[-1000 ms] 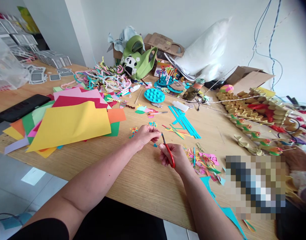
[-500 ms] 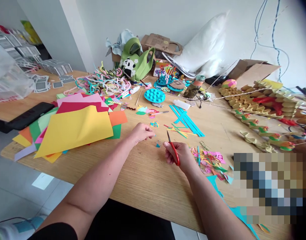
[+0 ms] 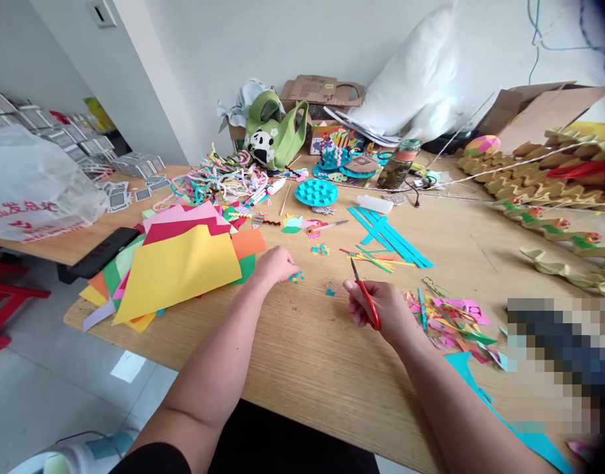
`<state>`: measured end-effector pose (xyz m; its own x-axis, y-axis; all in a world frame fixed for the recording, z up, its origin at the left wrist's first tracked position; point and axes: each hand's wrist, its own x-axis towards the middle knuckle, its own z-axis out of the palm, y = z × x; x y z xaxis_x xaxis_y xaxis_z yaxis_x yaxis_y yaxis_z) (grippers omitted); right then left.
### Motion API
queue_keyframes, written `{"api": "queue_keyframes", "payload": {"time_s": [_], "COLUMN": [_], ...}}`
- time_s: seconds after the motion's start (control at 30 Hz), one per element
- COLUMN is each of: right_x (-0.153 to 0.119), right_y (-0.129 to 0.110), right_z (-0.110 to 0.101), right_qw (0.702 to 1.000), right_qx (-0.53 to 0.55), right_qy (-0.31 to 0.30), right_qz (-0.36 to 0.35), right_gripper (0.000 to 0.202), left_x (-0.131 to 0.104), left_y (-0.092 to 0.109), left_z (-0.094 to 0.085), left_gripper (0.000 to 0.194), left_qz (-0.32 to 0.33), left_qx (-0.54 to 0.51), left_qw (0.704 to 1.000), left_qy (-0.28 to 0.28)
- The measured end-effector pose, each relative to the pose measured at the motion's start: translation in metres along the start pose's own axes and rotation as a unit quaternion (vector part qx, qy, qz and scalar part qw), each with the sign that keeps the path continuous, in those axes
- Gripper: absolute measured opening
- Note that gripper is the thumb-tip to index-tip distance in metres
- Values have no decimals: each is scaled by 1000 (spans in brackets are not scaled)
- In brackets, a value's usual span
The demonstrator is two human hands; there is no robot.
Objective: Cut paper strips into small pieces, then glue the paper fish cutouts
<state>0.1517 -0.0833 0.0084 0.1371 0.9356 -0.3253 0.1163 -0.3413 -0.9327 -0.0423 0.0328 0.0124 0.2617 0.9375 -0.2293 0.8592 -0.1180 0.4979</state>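
Note:
My right hand [image 3: 374, 304] is closed round the red handles of small scissors [image 3: 366, 296], whose blades point up and away. My left hand [image 3: 278, 264] rests low over the table with its fingers pressed together, beside a scatter of tiny blue and yellow bits [image 3: 296, 278]; whatever the fingertips hold is too small to make out. Between the hands lies a small clear and blue piece [image 3: 332, 288]. A little heap of coloured bits [image 3: 320, 249] sits farther back, near thin paper strips [image 3: 376, 257] and wider blue strips [image 3: 391, 237].
Coloured paper sheets [image 3: 184, 270] are stacked at the left. Paper scraps [image 3: 450, 319] lie to the right, with egg trays [image 3: 539, 178] behind. A blue round piece [image 3: 316, 192], a green panda bag [image 3: 275, 138] and a jar [image 3: 399, 164] stand toward the back.
The view has turned left, so the table appears farther right. My left hand has shifted left relative to the bits, uncovering several near its fingertips. The scissors remain in my right hand.

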Motion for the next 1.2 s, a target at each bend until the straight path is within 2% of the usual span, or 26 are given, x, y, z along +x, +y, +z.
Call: {"api": "queue_keyframes", "payload": {"time_s": [0.17,0.27,0.33,0.4,0.5,0.57,0.8,1.2], "right_x": [-1,-1,0,1,2,3,3,4], "right_y": [1,1,1,2,3,5,8,9], "right_z": [-1,-2,-3,-4,-5,-6,-6,-4], "right_qw": [1000,1000,999,998,997,996,996,995], "right_qx": [3,1,5,16,32,34,32,40], "right_qy": [5,24,42,56,64,64,60,73], "right_qz": [-9,-18,-24,-31,-41,-47,-49,-50], "right_gripper": [53,54,54,54,54,53,52,51], "left_x": [0,-1,-3,-6,-13,-17,-20,-19], "left_y": [-1,1,6,13,22,26,25,26], "left_z": [-2,2,10,21,38,44,46,51], "left_gripper": [23,14,6,10,19,19,16,20], "left_qz": [2,28,75,141,245,287,282,254], "left_qx": [-13,-43,-85,-115,-105,-84,-22,-53], "left_qw": [1000,997,993,983,964,954,959,965], "left_qy": [21,51,40,18,9,9,-19,-30]}}
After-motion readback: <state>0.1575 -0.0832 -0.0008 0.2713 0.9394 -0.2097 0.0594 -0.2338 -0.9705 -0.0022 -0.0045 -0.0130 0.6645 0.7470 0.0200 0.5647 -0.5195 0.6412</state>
